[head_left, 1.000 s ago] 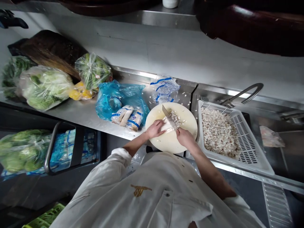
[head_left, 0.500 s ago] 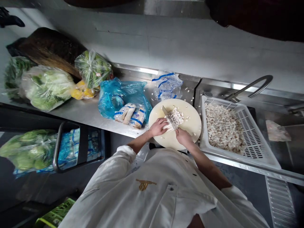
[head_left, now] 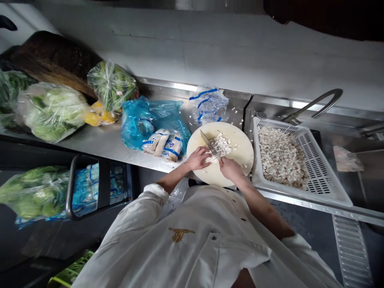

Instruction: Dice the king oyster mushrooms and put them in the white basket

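Observation:
My right hand [head_left: 230, 169] is closed round the handle of a knife [head_left: 210, 144], whose blade points up and left over a round cream cutting board [head_left: 199, 138]. Beside the blade, on its left, my left hand [head_left: 198, 159] presses its bent fingers on pale mushroom pieces. Diced mushroom [head_left: 222, 145] lies in a small pile to the right of the blade. To the right of the board, a white perforated basket [head_left: 321, 176] holds a heap of diced mushroom [head_left: 280, 156].
Left of the board lie a blue plastic bag [head_left: 135, 124] and packaged mushrooms [head_left: 172, 148]. Behind is a crumpled clear wrapper [head_left: 210, 106]. Bagged greens [head_left: 55, 112] sit farther left. A curved faucet [head_left: 324, 102] rises behind the basket. Scraps dot the counter.
The whole view has shifted slightly. Both hands remain at the board, and the knife blade has moved a little to the left across the mushroom pieces.

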A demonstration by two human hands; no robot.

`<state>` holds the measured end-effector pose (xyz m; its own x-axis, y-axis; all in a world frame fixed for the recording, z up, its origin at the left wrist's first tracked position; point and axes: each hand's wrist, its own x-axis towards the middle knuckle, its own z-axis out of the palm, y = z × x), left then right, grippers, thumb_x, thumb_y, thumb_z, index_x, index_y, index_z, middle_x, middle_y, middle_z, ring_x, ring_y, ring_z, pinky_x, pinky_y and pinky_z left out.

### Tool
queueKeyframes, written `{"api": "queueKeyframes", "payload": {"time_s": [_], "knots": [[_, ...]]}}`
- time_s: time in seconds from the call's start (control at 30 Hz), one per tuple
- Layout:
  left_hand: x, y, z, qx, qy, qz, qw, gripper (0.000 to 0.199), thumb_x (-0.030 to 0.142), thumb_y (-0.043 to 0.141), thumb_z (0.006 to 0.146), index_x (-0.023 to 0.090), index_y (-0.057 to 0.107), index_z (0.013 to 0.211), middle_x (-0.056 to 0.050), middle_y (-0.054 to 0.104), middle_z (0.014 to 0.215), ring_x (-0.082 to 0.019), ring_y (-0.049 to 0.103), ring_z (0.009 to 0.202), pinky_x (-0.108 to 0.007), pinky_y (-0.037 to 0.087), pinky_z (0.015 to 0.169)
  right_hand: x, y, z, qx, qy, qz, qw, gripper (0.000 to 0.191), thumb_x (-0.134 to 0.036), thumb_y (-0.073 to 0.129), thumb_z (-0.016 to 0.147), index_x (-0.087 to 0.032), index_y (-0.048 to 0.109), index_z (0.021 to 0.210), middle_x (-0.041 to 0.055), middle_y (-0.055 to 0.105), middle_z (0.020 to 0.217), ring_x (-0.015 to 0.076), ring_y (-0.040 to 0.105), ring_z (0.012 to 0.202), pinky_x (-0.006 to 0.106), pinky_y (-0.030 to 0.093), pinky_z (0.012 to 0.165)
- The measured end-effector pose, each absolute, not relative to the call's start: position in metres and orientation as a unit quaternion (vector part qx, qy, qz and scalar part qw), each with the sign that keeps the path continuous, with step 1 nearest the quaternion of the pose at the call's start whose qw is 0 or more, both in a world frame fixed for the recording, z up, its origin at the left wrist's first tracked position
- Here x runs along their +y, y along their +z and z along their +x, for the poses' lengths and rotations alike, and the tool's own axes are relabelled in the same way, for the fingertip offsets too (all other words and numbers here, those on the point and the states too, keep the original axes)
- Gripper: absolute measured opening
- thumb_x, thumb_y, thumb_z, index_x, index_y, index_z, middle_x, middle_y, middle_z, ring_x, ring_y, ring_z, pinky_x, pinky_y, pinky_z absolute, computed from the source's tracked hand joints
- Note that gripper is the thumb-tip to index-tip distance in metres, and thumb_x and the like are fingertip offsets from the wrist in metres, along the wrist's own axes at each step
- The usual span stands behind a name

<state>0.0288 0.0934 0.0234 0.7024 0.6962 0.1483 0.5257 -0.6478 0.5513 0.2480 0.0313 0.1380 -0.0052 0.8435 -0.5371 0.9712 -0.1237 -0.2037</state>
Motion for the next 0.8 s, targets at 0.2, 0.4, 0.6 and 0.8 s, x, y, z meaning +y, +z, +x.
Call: {"api": "queueKeyframes", "payload": {"time_s": [0.2, 0.4, 0.6, 0.8], "knots": [[0.095, 0.025, 0.022, 0.353, 0.158, 0.888, 0.249, 0.043, 0.054, 0.060, 0.100, 0.024, 0.071, 0.130, -0.013, 0.055, 0.144, -0.034, 0.045, 0.139, -0.053, 0.040, 0.124, 0.027, 0.136, 0.241, 0.643, -0.290, 0.697, 0.134, 0.043, -0.040, 0.032, 0.113, -0.019, 0.064, 0.132, 0.0186, 0.075, 0.121, 0.0304, 0.072, 0.112, 0.035, 0.048, 0.092], [0.090, 0.021, 0.017, 0.335, 0.185, 0.890, 0.247, 0.041, 0.052, 0.059, 0.101, 0.025, 0.070, 0.130, -0.013, 0.057, 0.140, -0.032, 0.048, 0.135, -0.051, 0.043, 0.121, 0.021, 0.136, 0.235, 0.652, -0.281, 0.695, 0.112, 0.044, -0.043, 0.029, 0.113, -0.020, 0.064, 0.130, 0.0175, 0.076, 0.118, 0.0292, 0.072, 0.111, 0.035, 0.047, 0.094], [0.090, 0.017, 0.013, 0.317, 0.211, 0.894, 0.237, 0.034, 0.046, 0.064, 0.100, 0.022, 0.070, 0.124, -0.013, 0.060, 0.135, -0.032, 0.051, 0.131, -0.052, 0.047, 0.116, 0.025, 0.135, 0.228, 0.643, -0.296, 0.697, 0.112, 0.043, -0.040, 0.032, 0.113, -0.019, 0.064, 0.131, 0.0181, 0.075, 0.122, 0.0289, 0.072, 0.112, 0.034, 0.047, 0.093], [0.088, 0.018, 0.005, 0.329, 0.228, 0.883, 0.244, 0.030, 0.040, 0.058, 0.103, 0.021, 0.068, 0.124, -0.014, 0.060, 0.137, -0.031, 0.053, 0.132, -0.050, 0.048, 0.116, 0.020, 0.132, 0.225, 0.645, -0.308, 0.690, 0.112, 0.043, -0.041, 0.032, 0.113, -0.019, 0.064, 0.131, 0.0174, 0.076, 0.118, 0.0293, 0.072, 0.110, 0.035, 0.047, 0.091]]}}
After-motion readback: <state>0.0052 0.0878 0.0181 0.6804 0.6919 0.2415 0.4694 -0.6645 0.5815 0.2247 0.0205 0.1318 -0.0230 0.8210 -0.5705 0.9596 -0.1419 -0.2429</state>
